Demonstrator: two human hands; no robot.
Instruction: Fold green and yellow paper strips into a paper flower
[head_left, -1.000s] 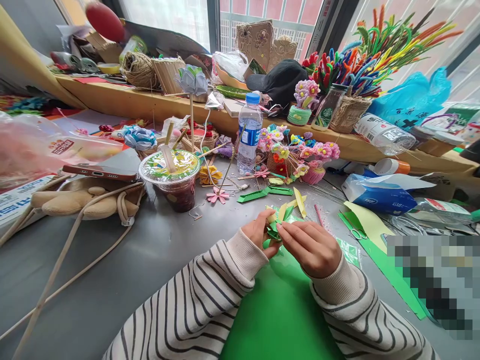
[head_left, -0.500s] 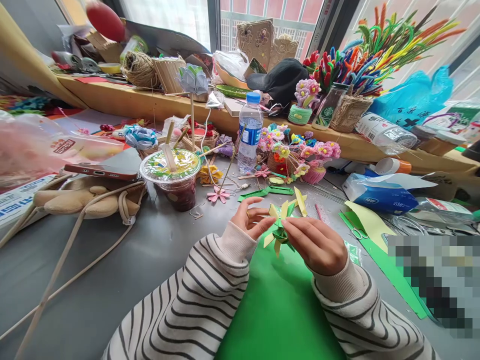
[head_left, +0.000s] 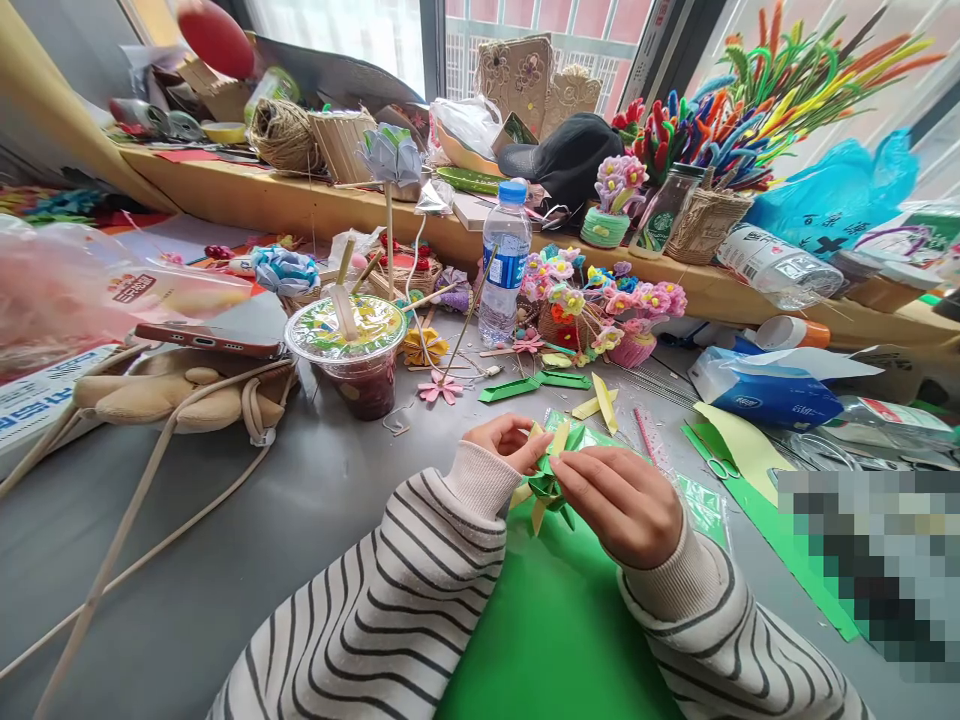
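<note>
A folded paper piece (head_left: pixel 546 482) in green and pale yellow, with pointed tips sticking out, is held between my two hands above a green sheet (head_left: pixel 559 620). My left hand (head_left: pixel 504 440) pinches its upper left side with thumb and fingers. On the right side, my right hand (head_left: pixel 621 500) grips it with the fingertips pressed together. Just beyond lie green folded strips (head_left: pixel 510 388) and crossed yellow strips (head_left: pixel 600 402) on the grey table (head_left: pixel 360 560). A clear plastic packet (head_left: pixel 701 508) is beside my right wrist.
A lidded drink cup (head_left: pixel 360 375), a phone (head_left: pixel 210 340) and a bag with long straps (head_left: pixel 187 395) are at left. The water bottle (head_left: pixel 504 265) and craft flowers (head_left: pixel 577 300) stand behind. Scissors (head_left: pixel 721 467) and a blue packet (head_left: pixel 765 390) are at right.
Both hands and the folded piece have moved slightly down and towards me. My left fingers have curled in closer on the piece, and more of the yellow strips and clear packet shows.
</note>
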